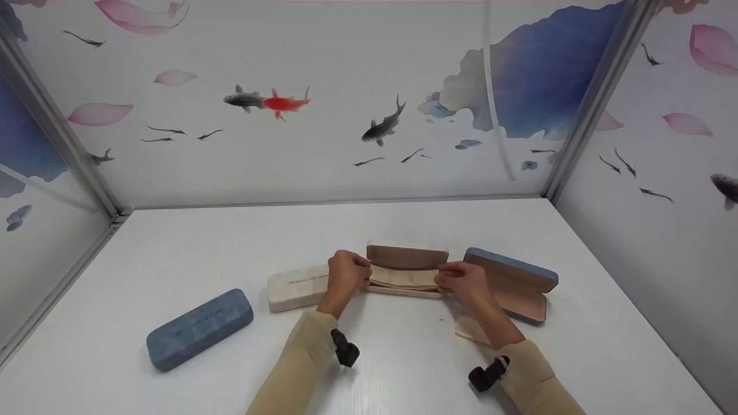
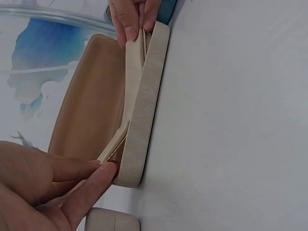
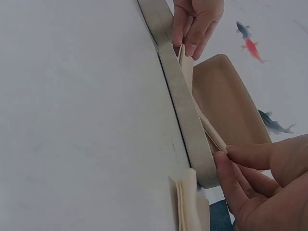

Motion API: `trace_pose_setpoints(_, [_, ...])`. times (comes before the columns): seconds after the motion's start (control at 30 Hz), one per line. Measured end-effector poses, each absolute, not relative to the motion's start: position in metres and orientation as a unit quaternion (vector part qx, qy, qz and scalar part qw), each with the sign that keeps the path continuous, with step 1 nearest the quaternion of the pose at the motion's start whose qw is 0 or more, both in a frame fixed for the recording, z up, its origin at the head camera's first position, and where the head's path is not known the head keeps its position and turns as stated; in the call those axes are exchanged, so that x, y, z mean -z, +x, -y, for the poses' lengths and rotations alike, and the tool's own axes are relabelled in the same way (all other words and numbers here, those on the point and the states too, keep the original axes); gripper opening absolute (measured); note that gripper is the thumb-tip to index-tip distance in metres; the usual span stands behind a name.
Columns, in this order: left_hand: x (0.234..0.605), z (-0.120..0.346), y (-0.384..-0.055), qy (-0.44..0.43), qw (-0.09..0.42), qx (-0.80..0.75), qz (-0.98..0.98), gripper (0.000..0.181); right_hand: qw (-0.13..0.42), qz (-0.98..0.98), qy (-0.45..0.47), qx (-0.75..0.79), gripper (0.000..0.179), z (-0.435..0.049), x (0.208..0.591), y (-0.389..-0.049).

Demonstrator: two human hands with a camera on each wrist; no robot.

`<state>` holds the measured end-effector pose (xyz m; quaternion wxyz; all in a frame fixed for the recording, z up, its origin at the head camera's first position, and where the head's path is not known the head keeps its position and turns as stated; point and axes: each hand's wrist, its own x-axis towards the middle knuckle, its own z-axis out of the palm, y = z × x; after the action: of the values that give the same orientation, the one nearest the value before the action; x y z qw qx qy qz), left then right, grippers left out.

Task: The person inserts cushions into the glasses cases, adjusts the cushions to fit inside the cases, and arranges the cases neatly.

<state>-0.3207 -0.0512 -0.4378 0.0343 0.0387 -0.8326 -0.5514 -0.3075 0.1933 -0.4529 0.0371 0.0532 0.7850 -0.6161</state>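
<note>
An open cream glasses case (image 1: pixel 407 253) with a brown lining stands before me, its lid raised at the back. In it lies a folded beige cloth (image 1: pixel 403 278), bowed along its length. My left hand (image 1: pixel 347 275) pinches the cloth's left end between thumb and fingers. At the other end, my right hand (image 1: pixel 466 282) pinches the cloth by the case's right side. The left wrist view shows the cloth (image 2: pixel 132 86) partly within the case's lower half (image 2: pixel 144 110). From the right wrist, both hands are seen gripping the cloth (image 3: pixel 208 125) just above the rim.
A closed cream case (image 1: pixel 297 287) lies left of the open one, and a closed blue case (image 1: pixel 199 328) farther left. On the right an open blue case (image 1: pixel 513 271) shows its brown lining. Another folded beige cloth (image 1: pixel 470 329) lies partly under my right forearm. Patterned walls surround the white table (image 1: pixel 398 369).
</note>
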Motion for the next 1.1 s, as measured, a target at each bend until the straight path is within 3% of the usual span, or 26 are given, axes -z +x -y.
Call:
trace_pose_setpoints(0.57, [0.437, 0.046, -0.315, 0.026, 0.082, 0.474, 0.876, 0.013, 0.057, -0.788, 0.03, 0.613, 0.037, -0.195, 0.449, -0.302])
trace_pose_setpoints(0.83, [0.427, 0.05, -0.313, 0.018, 0.058, 0.467, 0.882, 0.019, 0.054, -0.814, 0.049, 0.576, 0.036, -0.202, 0.436, -0.302])
trace_pose_setpoints(1.0, [0.414, 0.058, -0.314, 0.005, 0.037, 0.458, 0.888, 0.029, 0.098, -0.835, 0.041, 0.539, 0.049, -0.21, 0.417, -0.297])
trace_pose_setpoints(1.1, [0.403, 0.063, -0.314, -0.004, -0.011, 0.466, 0.885, 0.039, 0.121, -0.838, 0.032, 0.531, 0.059, -0.214, 0.408, -0.295])
